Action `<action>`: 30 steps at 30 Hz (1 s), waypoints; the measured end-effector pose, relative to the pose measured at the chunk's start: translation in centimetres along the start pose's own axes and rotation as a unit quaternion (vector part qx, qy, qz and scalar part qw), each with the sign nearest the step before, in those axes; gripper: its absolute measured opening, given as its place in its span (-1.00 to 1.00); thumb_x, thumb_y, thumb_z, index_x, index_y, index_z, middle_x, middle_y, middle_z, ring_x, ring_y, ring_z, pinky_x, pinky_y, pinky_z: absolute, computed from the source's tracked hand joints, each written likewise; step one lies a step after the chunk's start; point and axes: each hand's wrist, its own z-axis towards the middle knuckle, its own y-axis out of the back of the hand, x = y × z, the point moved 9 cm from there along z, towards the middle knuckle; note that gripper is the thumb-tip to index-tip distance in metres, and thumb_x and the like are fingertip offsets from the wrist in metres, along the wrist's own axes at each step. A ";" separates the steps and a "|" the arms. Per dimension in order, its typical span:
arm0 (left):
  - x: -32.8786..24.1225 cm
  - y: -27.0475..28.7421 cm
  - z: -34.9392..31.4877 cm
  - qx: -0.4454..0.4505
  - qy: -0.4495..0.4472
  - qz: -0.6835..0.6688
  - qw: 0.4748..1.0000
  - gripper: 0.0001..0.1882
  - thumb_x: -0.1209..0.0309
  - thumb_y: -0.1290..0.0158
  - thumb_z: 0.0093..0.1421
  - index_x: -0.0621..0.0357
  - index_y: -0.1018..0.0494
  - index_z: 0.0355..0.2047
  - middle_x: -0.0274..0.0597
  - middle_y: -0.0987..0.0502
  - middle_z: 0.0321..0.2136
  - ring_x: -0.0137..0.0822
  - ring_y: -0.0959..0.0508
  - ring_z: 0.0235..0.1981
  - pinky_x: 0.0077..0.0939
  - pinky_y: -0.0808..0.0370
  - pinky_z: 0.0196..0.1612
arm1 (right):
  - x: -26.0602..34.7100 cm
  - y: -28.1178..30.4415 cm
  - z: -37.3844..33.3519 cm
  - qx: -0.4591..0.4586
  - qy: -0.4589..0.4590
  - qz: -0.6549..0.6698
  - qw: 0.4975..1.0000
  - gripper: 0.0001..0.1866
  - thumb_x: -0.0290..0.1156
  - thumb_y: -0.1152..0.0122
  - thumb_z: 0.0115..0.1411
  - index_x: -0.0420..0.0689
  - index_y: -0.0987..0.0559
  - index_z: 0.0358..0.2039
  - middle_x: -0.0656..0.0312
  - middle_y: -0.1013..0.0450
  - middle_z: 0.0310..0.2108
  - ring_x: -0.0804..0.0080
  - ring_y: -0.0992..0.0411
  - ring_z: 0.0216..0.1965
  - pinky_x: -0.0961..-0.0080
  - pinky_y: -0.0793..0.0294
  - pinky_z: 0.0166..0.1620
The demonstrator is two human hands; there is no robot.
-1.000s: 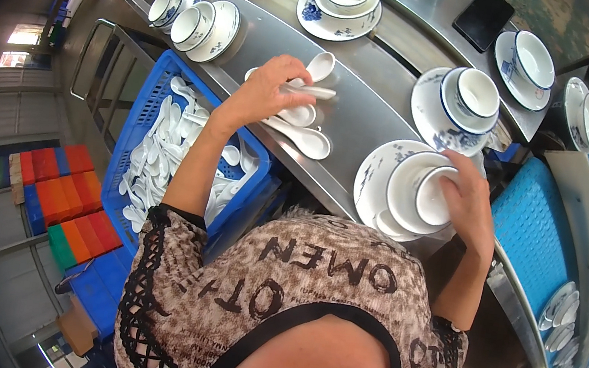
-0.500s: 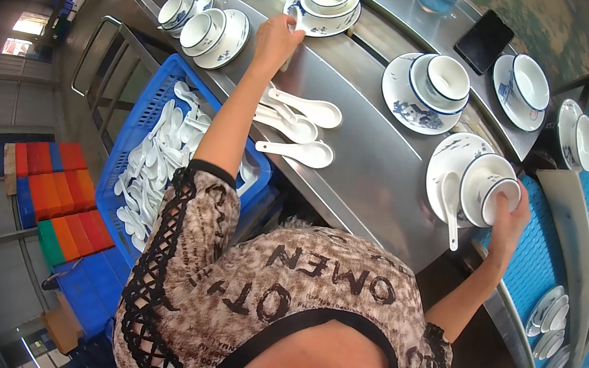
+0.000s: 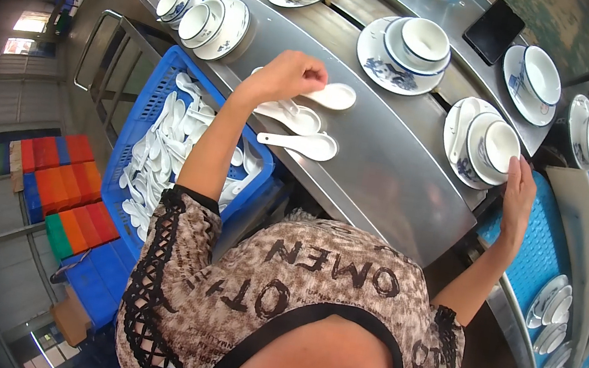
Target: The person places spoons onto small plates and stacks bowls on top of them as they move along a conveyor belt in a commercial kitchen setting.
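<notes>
My left hand (image 3: 291, 79) is closed over the handle of a white spoon (image 3: 336, 96) on the steel counter; the fingers hide much of the handle. Beside it lie more white spoons, among them a nearer spoon (image 3: 300, 144). At the right, my right hand (image 3: 518, 198) has its fingers stretched out against the edge of a small bowl (image 3: 502, 145). That bowl sits inside a larger bowl on a blue-patterned plate (image 3: 457, 166). Along the plate's left side rests a spoon (image 3: 460, 136).
A blue basket (image 3: 114, 165) full of white spoons stands left of the counter (image 3: 394, 176). Stacked tableware sets, such as a plate (image 3: 381, 71), line the far side. A black phone (image 3: 494, 31) lies beyond. A blue conveyor belt (image 3: 530, 234) runs at the right.
My left hand has come back from a far set to the loose spoons. The near-right set has moved away from me, and my right hand's fingers have straightened out of the small bowl.
</notes>
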 end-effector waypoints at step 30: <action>-4.4 -2.2 -7.3 -0.031 -0.077 0.145 0.986 -0.41 0.29 -0.23 -0.24 0.13 -0.32 -0.14 -0.12 -0.37 -0.33 -0.08 -0.33 -0.23 -0.33 -0.27 -0.14 | -17.0 30.6 -7.1 -0.147 -0.150 -0.237 0.949 -0.49 -0.11 0.09 0.19 -0.25 -0.38 0.00 0.06 -0.33 0.00 0.26 -0.23 0.07 0.54 -0.03 0.14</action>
